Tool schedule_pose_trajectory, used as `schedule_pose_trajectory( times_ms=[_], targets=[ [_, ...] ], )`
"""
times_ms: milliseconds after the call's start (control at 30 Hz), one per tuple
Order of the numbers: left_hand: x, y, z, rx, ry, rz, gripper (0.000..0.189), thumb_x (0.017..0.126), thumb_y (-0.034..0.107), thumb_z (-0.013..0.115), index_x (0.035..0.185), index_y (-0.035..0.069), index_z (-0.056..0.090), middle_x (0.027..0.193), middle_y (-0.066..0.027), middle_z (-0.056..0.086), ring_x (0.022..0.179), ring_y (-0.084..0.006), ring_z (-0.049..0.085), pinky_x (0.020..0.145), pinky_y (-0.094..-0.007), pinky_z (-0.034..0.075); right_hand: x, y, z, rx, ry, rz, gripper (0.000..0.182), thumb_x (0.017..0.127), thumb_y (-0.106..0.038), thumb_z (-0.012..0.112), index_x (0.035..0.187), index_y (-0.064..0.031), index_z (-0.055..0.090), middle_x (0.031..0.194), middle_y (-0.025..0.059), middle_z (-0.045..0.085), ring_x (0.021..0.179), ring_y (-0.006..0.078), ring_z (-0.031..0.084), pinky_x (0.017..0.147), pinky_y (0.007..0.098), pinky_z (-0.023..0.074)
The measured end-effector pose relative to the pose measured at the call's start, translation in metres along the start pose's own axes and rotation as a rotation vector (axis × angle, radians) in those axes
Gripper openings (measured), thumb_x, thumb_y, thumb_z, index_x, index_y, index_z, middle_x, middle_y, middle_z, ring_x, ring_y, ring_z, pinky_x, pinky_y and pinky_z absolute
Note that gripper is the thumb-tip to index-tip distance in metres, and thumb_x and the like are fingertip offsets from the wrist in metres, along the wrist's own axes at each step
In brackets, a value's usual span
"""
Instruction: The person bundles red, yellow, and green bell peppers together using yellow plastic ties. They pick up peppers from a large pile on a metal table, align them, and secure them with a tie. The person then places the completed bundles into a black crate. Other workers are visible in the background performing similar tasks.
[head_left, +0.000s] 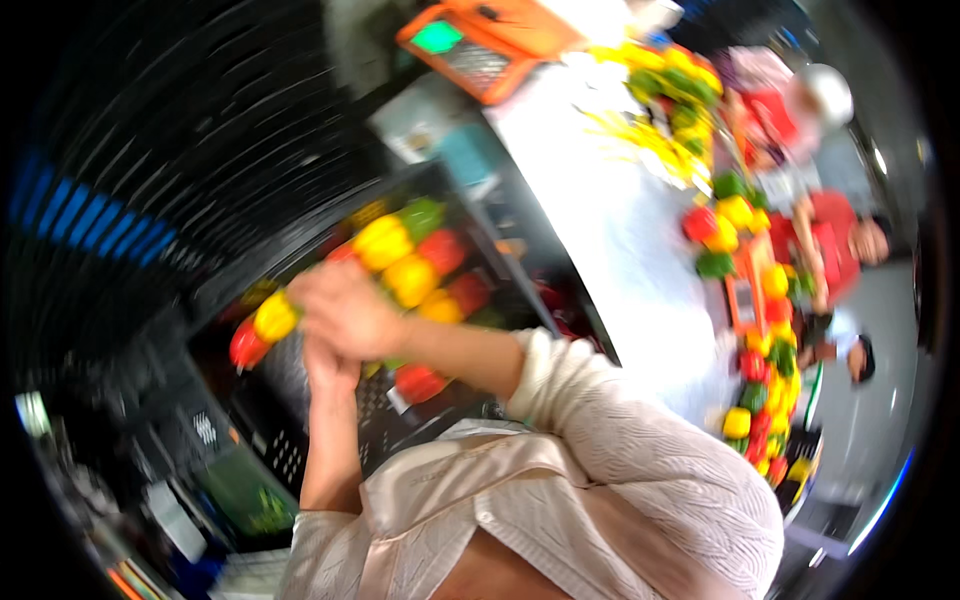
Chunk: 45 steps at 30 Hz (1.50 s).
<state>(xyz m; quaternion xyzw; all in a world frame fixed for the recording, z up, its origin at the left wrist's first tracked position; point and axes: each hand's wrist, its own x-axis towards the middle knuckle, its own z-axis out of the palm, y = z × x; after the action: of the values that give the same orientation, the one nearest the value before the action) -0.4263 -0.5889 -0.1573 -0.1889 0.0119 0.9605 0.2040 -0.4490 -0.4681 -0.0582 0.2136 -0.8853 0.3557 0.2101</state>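
Note:
My right hand (346, 309) and my left hand (330, 369) meet over a black plastic crate, the right lying partly across the left. From between them sticks out a short row of bell peppers, with a yellow pepper (275, 316) next to my fingers and a red pepper (249, 343) at the outer end. My hands hide the rest of the row, and blur hides the exact grip. In the black crate (517, 277) below lie more rows of yellow peppers (382, 242), red peppers (441, 251) and a green pepper (421, 217).
Beside the crate runs a shiny metal table (630, 255) with a long pile of mixed peppers (772, 375) along its far side. An orange scale (487, 45) stands at one end, another orange device (746, 289) among the peppers. Several people work opposite. Stacked dark crates (225, 135) rise at the left.

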Motion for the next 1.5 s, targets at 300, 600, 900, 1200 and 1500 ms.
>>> schedule_pose_trajectory(
  times_ms=[300, 600, 900, 1200, 1500],
  targets=[
    [-0.042, -0.257, 0.12, 0.666, -0.276, -0.667, 0.053, 0.099, 0.048, 0.038, 0.14, 0.014, 0.04, 0.132, -0.0064, 0.052, 0.118, -0.0263, 0.053, 0.099, -0.0411, 0.043, -0.132, 0.003, -0.219, 0.025, 0.463, 0.162, 0.026, 0.079, -0.006, 0.056, 0.103, -0.0036, 0.065, 0.109, 0.0127, 0.063, 0.105, 0.0331, 0.055, 0.096, 0.0447, 0.0392],
    [-0.166, -0.488, 0.136, 0.669, -0.462, -1.395, 0.068, 0.101, 0.053, 0.038, 0.149, 0.006, 0.031, 0.144, -0.013, 0.042, 0.13, -0.027, 0.046, 0.107, -0.0473, 0.039, -0.476, 0.036, -0.42, -0.933, 0.705, 0.672, 0.037, 0.069, -0.015, 0.074, 0.104, -0.0043, 0.065, 0.108, 0.0142, 0.065, 0.105, 0.0328, 0.058, 0.086, 0.0448, 0.0444],
    [-0.039, -0.597, 0.114, 1.772, -0.998, -0.523, 0.036, 0.098, 0.034, 0.057, 0.116, 0.005, 0.063, 0.098, 0.0028, 0.06, 0.088, -0.0065, 0.052, 0.078, -0.0252, 0.046, -0.581, 0.024, -0.466, -0.508, 0.72, 1.254, 0.053, 0.086, -0.026, 0.067, 0.131, -0.0018, 0.051, 0.132, 0.0182, 0.051, 0.122, 0.0355, 0.05, 0.102, 0.041, 0.0425],
    [0.141, -0.715, 0.078, 1.9, -0.968, 0.019, 0.07, 0.086, 0.049, 0.068, 0.134, 0.001, 0.051, 0.131, -0.0185, 0.052, 0.116, -0.0296, 0.051, 0.098, -0.0379, 0.042, -0.469, 0.153, -0.585, -0.62, 0.553, 1.13, 0.062, 0.087, -0.035, 0.067, 0.138, -0.0053, 0.047, 0.139, 0.0207, 0.046, 0.128, 0.0378, 0.045, 0.106, 0.0419, 0.0397],
    [0.12, -0.751, 0.038, 1.804, -0.998, 0.201, 0.062, 0.087, 0.039, 0.068, 0.128, -0.004, 0.051, 0.124, -0.0237, 0.056, 0.115, -0.0387, 0.052, 0.101, -0.0436, 0.041, -0.447, 0.293, -0.607, -0.568, 0.386, 1.259, 0.069, 0.081, -0.045, 0.07, 0.138, -0.0116, 0.049, 0.14, 0.025, 0.04, 0.127, 0.0416, 0.046, 0.106, 0.0432, 0.0403]
  ],
)
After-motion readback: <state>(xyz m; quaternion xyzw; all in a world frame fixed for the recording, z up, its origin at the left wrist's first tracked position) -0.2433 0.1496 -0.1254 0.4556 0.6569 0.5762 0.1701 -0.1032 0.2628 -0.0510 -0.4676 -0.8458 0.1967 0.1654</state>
